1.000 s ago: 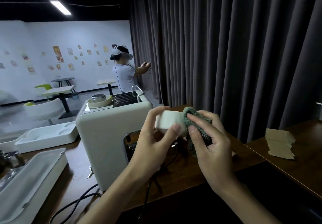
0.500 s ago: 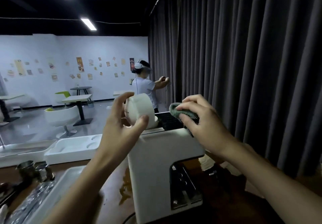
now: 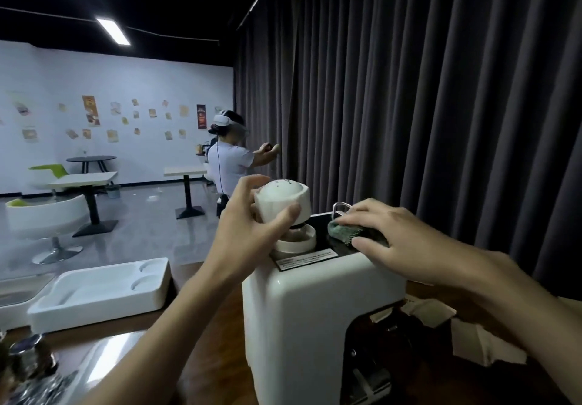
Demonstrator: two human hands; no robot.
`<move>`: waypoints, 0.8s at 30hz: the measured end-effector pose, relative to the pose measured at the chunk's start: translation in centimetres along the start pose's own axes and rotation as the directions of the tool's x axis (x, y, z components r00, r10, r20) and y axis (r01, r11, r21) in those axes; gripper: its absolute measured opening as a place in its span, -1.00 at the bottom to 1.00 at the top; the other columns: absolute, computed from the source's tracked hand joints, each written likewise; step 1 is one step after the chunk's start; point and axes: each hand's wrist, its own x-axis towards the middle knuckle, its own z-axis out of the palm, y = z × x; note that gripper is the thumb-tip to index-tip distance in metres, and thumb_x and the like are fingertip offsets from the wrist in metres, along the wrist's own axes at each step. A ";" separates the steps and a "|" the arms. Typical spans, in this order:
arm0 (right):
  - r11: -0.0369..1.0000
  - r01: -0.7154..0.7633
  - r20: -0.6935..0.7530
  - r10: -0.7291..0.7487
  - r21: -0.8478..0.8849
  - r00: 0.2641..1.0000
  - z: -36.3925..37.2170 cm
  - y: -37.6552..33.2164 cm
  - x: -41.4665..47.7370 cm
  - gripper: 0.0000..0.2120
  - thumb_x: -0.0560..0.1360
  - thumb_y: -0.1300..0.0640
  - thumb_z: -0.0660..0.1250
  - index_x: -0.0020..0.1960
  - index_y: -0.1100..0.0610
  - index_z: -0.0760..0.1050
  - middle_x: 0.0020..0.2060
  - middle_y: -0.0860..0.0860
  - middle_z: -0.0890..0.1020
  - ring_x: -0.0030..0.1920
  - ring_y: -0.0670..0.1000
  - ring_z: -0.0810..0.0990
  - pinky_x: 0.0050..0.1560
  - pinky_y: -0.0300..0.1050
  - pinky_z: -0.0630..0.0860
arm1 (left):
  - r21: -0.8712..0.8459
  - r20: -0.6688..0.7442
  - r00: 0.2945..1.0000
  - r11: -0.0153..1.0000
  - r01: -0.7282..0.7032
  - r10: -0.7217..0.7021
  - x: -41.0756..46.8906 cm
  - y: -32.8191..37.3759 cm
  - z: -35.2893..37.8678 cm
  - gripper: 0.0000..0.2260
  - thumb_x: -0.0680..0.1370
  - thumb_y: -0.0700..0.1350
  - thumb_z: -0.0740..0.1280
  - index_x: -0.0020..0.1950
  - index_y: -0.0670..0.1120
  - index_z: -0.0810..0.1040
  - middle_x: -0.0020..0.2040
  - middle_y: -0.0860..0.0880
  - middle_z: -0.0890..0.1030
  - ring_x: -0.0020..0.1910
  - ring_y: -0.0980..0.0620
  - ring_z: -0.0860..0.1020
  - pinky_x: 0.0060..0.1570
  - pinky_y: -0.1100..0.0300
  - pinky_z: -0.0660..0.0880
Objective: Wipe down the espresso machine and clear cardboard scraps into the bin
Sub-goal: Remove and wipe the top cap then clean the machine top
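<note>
Espresso machine: bottom centre of frame, on the tabletop. White body, dark top panel.

Right hand: lies flat on the green cloth, fingers mostly straight, pressing it onto the dark top. Metal loop sticks up just behind the cloth.

Left hand: thumb and fingers curled round the white cap, gripping it. I hold it tilted right above the round white collar at the top's left end. Can't tell if cap and collar touch.

Label strip: along the top's front edge, text unreadable.

Cardboard scraps: lower right, on the tabletop beside the machine, partly under my right forearm.

White tray: left of the machine, apart from it.

Metal cups: bottom-left corner, blurred.

Dark curtain: fills the right half behind. A person in a headset stands at its left edge, mid-frame.
</note>
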 end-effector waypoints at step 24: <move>0.984 0.159 -0.010 -0.159 0.074 0.987 -1.3 0.5 -0.2 -0.64 0.56 0.05 0.34 0.34 -0.14 0.48 0.30 -0.27 0.44 0.29 -0.39 0.29 0.19 -0.55 0.18 | 0.058 0.106 0.994 0.998 0.021 -0.027 -1.0 -0.2 1.0 -0.43 0.27 0.24 0.52 0.21 0.21 0.42 0.16 -0.04 0.51 -0.01 0.00 0.62 -0.22 0.22 0.58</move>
